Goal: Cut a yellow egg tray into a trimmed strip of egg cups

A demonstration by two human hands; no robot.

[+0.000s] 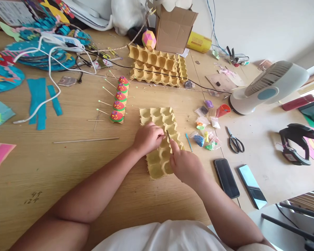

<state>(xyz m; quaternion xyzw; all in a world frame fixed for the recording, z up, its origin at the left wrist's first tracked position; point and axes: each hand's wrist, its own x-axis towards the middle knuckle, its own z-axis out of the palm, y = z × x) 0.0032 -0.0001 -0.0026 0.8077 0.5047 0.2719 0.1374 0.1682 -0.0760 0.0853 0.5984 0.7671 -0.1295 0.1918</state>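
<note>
A yellowish pulp egg carton (pixel 155 161) lies hollow side up on the table in front of me. My left hand (pixel 149 137) rests over its middle, fingers curled and pinching a ridge of the carton. In my right hand (pixel 187 166) is a slim knife (pixel 168 135), its narrow dark blade pointing away from me against the carton. The index finger stretches along the knife; its handle is hidden in the palm. Left of the carton stands a row of red-and-green painted caterpillar faces on carton cups (pixel 117 105), with green-tipped sticks beside them.
More egg cartons (pixel 155 68) lie behind, before a cardboard box (pixel 174 29). To the right are bagged coloured clay (pixel 199 140), scissors (pixel 235 141), two phones (pixel 226 177) and a fan (pixel 267 89). A wooden stick (pixel 86 140), blue strips (pixel 38 101) and a white cable (pixel 50 69) lie left.
</note>
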